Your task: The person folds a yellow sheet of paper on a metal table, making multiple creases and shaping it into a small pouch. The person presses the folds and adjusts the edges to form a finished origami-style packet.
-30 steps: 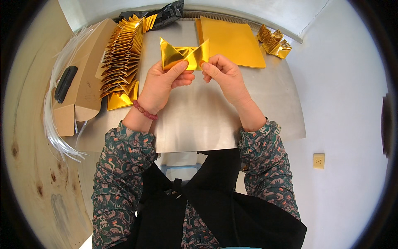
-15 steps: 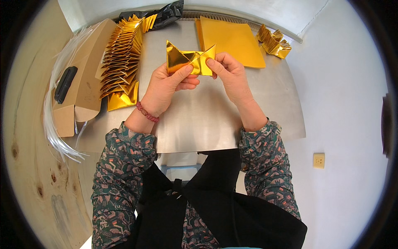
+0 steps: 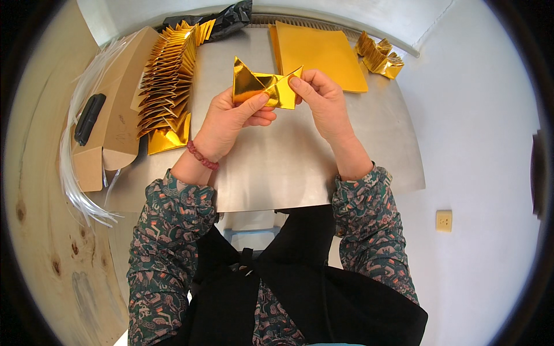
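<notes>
A folded piece of shiny gold foil paper [image 3: 248, 84], with a pointed corner standing up at each end, is held above the metal table. My left hand [image 3: 238, 115] pinches its lower left part, thumb in front and fingers behind. At its right end my right hand [image 3: 322, 98] grips the paper between thumb and fingers. Beyond my right hand lies a stack of flat gold-yellow sheets [image 3: 323, 55]. Left of my left hand stretches a long row of folded gold paper pieces [image 3: 168, 86], packed closely together.
A cardboard box [image 3: 118, 109] with a black handle [image 3: 90, 119] and white plastic strips [image 3: 70, 167] stands at the left. Black plastic [image 3: 231, 22] lies at the far left. More folded gold pieces [image 3: 381, 56] sit at the far right of the metal table [image 3: 277, 179].
The gold paper has tilted slightly, its right end a little lower. My right fingers have shifted slightly on it, while both hands keep their hold.
</notes>
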Tool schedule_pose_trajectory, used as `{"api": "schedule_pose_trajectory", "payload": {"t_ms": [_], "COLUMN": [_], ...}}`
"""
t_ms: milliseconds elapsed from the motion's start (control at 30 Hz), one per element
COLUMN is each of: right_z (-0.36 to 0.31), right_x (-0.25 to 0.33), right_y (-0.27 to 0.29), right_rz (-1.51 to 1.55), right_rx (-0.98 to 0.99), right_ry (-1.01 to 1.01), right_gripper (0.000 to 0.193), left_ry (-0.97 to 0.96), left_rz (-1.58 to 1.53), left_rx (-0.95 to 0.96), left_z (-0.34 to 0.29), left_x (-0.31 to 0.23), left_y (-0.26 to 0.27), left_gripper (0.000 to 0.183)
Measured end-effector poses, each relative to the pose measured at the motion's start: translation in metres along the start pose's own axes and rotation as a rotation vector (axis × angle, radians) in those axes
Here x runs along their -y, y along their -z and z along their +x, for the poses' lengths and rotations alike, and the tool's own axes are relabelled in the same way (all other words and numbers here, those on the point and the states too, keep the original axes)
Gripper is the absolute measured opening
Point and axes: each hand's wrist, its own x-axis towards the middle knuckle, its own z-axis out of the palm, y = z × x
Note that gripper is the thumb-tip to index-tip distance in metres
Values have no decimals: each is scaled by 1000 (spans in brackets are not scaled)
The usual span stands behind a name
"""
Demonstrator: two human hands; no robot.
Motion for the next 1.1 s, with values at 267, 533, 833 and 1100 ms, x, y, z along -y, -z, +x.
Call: {"api": "schedule_pose_trajectory", "payload": {"t_ms": [267,533,833,1100], "right_z": [-1,0,-2,-2], "right_x": [2,-1,3,2], "right_y": [-2,3,-2,-4], "right_rz": [1,16,113,-50], "right_rx": [-71,-35,-27,112], "right_ry": [1,27,-16,-120], "right_gripper": [13,14,14,16], "left_ry": [16,27,50,55], "left_rz": [26,19,-3,-36], "left_rx": [-2,-2,-23,-31], "left_z": [0,-2,-1,1], "left_x": [0,0,0,-1], "left_y": [-1,-2,-2,1], "left_gripper": [27,26,25,26]}}
